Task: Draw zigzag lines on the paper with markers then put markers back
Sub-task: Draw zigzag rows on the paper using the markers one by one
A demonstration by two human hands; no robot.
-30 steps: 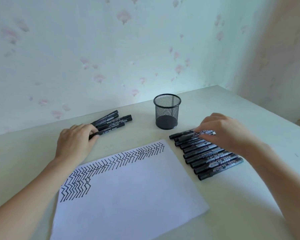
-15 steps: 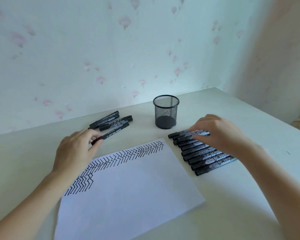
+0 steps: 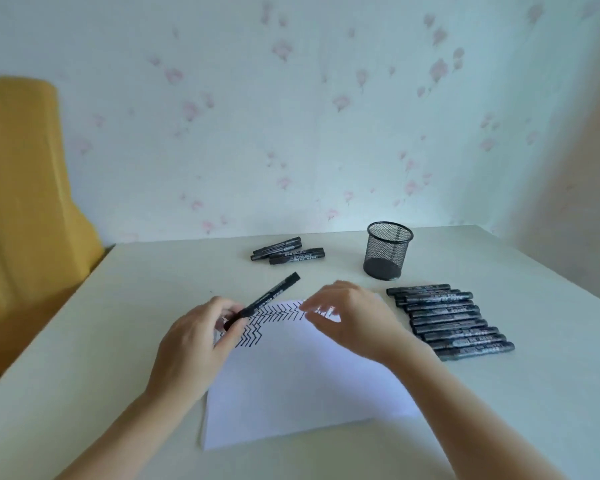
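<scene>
Gripped one black marker (image 3: 262,301) in the left hand (image 3: 194,344), barrel slanting up and away over the paper (image 3: 302,386). Held the right hand (image 3: 352,318) loosely curled and apparently empty just beside it, though blurred. Judged the marker light, stiff, slick: best pinched mid-barrel. Counted three markers (image 3: 288,251) beyond the left hand, roughly ten in the row (image 3: 447,318) right of the right hand, one mesh cup (image 3: 388,249).

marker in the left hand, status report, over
Left hand grips one marker, cap not yet off. Right hand open, empty, above the paper. Zigzag rows cover the top edge only. Nothing in the way.
</scene>
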